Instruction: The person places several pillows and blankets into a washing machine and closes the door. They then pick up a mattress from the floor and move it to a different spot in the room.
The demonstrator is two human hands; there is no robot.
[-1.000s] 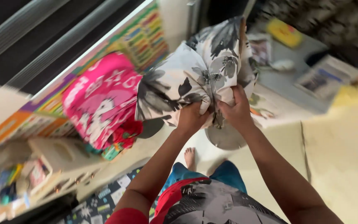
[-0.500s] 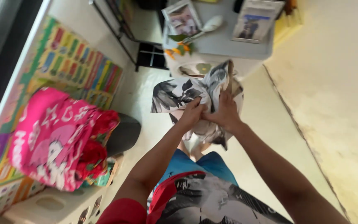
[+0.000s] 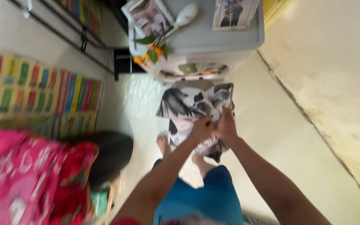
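Right now the grey-and-white flowered cloth [image 3: 190, 106] hangs bunched over the pale floor [image 3: 280, 141], its long side running down from near the grey cabinet [image 3: 201, 41] toward the feet. Left hand [image 3: 201, 128] and right hand [image 3: 226, 128], touching, pinch its middle; folds and blur hide the fingertips and lower edge

Signage: one colourful wall chart [image 3: 38, 89], left side of frame, running from the left edge toward centre-left. Rectangular; rows of upright bars in red, green, blue, yellow and orange on a pale yellow ground. Blurred; print not legible.

A second strip of similar coloured panels [image 3: 82, 16] at top left, behind a dark rail.

No packages or screens seen.
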